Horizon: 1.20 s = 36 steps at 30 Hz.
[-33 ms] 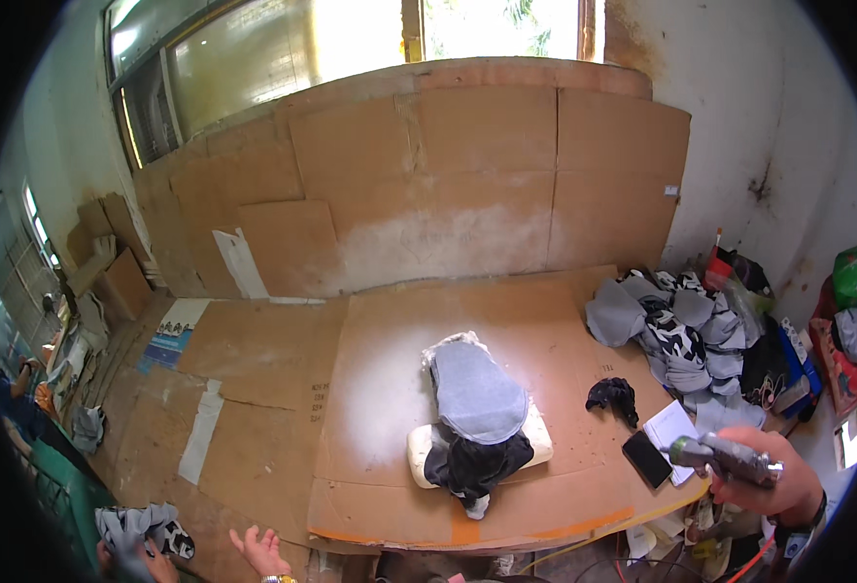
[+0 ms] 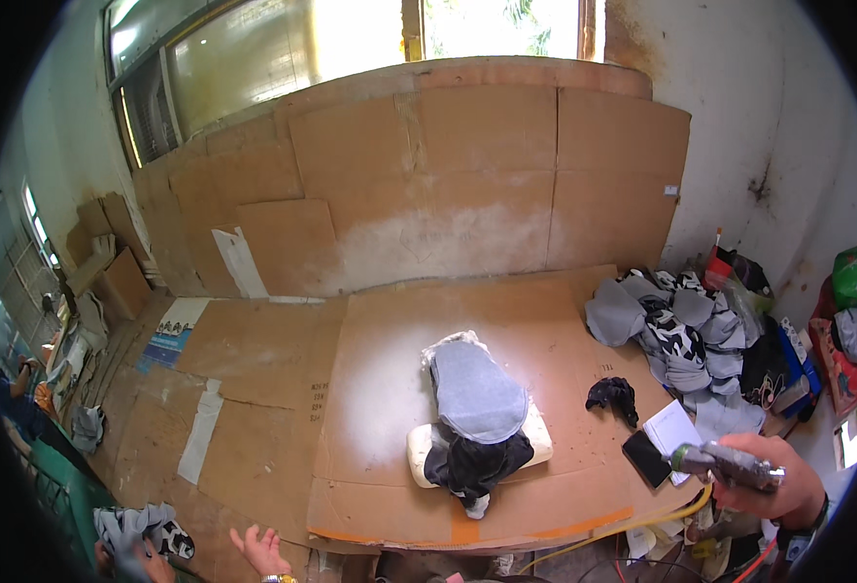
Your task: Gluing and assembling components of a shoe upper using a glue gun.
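Note:
My right hand (image 2: 783, 481) is wrapped round a metal spray gun (image 2: 725, 464) beyond the cardboard's right edge. Its front end points left, over a black phone (image 2: 648, 459) and a white notepad (image 2: 671, 428). Palm up and fingers apart, my left hand (image 2: 260, 551) holds nothing, low in front of the cardboard's near edge; a gold-coloured watch shows at its wrist. Between the hands, a grey fabric piece (image 2: 480, 391) with a black fabric part (image 2: 477, 466) covers a cream-coloured padded form (image 2: 539, 439), apart from both hands.
Cardboard (image 2: 380, 496) covers the worktop, with a tall cardboard backing (image 2: 428, 175) behind. A heap of grey and black fabric pieces (image 2: 686, 330) lies at right, near a crumpled black cloth (image 2: 611, 396). At lower left, another person's hand (image 2: 156, 566) is by patterned fabric (image 2: 142, 530).
The yellow hose under my right hand has shifted and shows more. My right hand and the spray gun have moved very slightly; my left hand stays in place.

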Motion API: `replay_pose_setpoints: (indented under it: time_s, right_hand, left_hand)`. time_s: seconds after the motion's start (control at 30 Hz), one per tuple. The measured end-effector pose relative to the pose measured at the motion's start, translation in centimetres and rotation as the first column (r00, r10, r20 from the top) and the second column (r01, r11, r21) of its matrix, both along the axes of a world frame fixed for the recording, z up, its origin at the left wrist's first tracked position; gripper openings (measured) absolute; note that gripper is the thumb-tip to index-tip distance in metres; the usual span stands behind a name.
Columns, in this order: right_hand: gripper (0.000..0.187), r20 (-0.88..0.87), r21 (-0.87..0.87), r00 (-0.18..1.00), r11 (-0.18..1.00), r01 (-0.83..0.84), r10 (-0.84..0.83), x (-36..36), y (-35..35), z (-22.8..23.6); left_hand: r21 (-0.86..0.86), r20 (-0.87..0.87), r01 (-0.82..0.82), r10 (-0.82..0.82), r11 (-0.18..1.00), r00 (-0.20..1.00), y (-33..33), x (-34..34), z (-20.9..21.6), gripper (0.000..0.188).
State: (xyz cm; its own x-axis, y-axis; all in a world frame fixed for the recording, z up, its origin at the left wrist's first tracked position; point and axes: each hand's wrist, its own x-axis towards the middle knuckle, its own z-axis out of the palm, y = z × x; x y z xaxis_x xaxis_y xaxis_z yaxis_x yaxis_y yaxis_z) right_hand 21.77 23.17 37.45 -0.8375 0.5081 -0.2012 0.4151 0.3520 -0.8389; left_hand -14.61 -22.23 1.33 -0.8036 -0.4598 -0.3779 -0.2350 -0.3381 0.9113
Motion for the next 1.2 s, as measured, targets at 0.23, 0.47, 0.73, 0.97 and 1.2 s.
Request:
replay_pose_setpoints:
  time_s: [0.23,0.47,0.73,0.97,1.2]
  right_hand:
    - [0.046,-0.071,-0.018,0.997,1.000,0.023,-0.024,-1.7,0.0,-0.7]
    - [0.049,0.014,-0.013,0.983,0.983,-0.184,0.184,-1.6,0.8,0.5]
    - [0.050,-0.050,-0.088,0.991,0.988,-0.128,0.124,0.3,2.4,-1.7]
    - [0.050,-0.083,-0.094,0.992,0.991,-0.100,0.093,2.1,3.2,-1.8]
    - [0.052,-0.310,-0.224,0.950,0.974,-0.037,-0.035,0.7,3.5,-2.6]
  left_hand:
    - [0.042,-0.016,0.069,-0.068,0.997,0.998,2.4,0.4,0.3,0.065]
    - [0.024,0.021,0.209,-0.210,0.978,0.978,4.1,1.3,0.3,0.046]
    - [0.064,-0.005,0.482,-0.483,0.874,0.876,12.8,2.0,-0.1,0.024]
    - [-0.016,-0.012,0.730,-0.730,0.684,0.683,22.6,3.9,-1.3,0.022]
    - [0.079,-0.019,0.805,-0.806,0.588,0.591,34.4,6.7,-2.5,0.023]
